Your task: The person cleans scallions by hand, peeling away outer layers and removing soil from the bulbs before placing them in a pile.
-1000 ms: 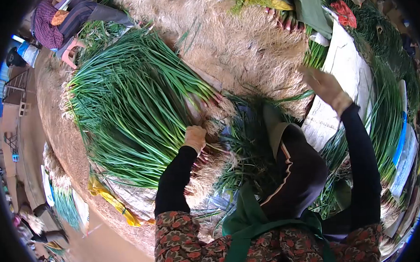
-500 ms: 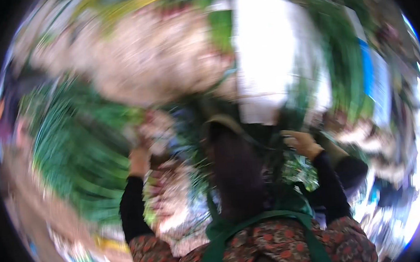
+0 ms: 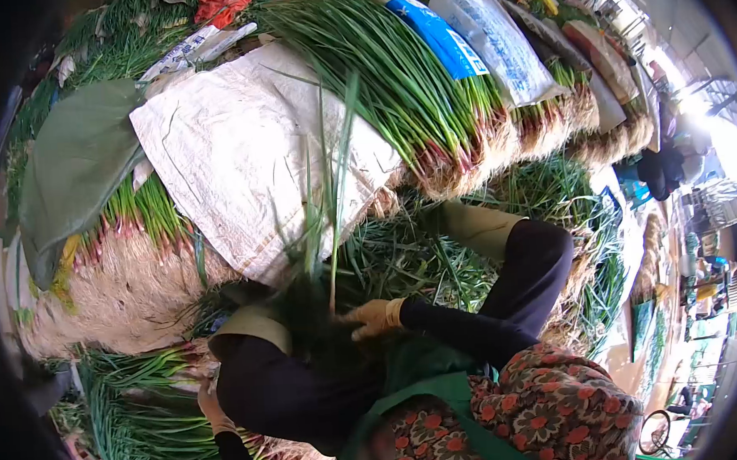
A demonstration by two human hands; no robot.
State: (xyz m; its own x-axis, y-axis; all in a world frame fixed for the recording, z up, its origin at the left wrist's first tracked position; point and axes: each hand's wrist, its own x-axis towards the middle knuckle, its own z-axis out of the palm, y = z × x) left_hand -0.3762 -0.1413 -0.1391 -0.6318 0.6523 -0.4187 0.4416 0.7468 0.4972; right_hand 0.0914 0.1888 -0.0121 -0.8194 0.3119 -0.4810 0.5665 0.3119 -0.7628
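At the lower left, my left hand (image 3: 214, 406) is closed at the root end of spring onions (image 3: 158, 432) in a pile. My knee hides part of its fingers. My right hand (image 3: 375, 317) is in front of my lap, fingers stretched out to the left and a little blurred. Just beyond its fingertips, loose green leaves (image 3: 333, 198) stand up, smeared by motion. Their lower end is close to the fingers, and I see no grip on them. Below them, between my legs, is a dark blurred clump of greens.
A white woven sheet (image 3: 223, 154) covers part of a long stack of spring onions with roots (image 3: 121, 284) facing me. More bunches (image 3: 394, 79) lie behind, under a blue and white bag (image 3: 437, 35). Loose leaves (image 3: 411, 244) litter the ground between my boots. A dark green cloth (image 3: 82, 170) hangs at left.
My view has swung and grown sharper. My right hand has come in from the right side to the front of my lap. Loose leaves now stand in the air beyond it.
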